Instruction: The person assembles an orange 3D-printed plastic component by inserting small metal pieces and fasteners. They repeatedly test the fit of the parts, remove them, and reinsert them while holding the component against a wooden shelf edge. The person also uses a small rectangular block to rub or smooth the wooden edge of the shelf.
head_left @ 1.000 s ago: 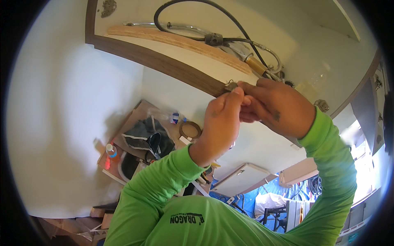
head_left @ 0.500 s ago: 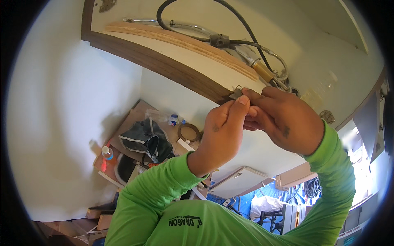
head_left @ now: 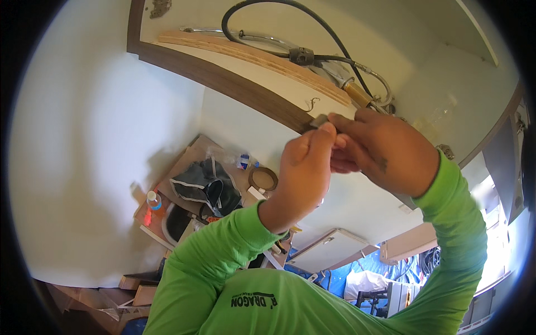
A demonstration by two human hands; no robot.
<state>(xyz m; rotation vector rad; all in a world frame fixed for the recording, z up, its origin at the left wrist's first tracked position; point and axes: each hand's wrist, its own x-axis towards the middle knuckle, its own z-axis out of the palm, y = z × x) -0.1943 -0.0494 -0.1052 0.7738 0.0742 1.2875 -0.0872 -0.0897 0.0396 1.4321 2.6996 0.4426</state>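
My left hand (head_left: pixel 307 170) and my right hand (head_left: pixel 388 153) are raised close together at the front edge of an open cabinet. Both are closed, thumbs and fingertips pinching a small flat grey blade (head_left: pixel 319 120). Its free end sits at the dark brown edge strip (head_left: pixel 223 86) along the cabinet's front. Just beyond the blade, a thin curled shaving (head_left: pixel 312 104) lies on the pale cabinet bottom. My fingers hide the blade's lower part and the strip behind them.
Inside the cabinet are a plywood strip (head_left: pixel 257 61), a black hose (head_left: pixel 329 33) and a brass-coloured cylinder (head_left: pixel 357 94). Lower left, a counter carries a dark grey bag (head_left: pixel 204 184), a tape roll (head_left: pixel 263 178) and an orange bottle (head_left: pixel 154 201). A white panel (head_left: pixel 329 251) is below.
The blade and both hands have shifted slightly leftward along the cabinet edge. The curled shaving, beside the blade before, now lies apart from it. My view has turned a little.
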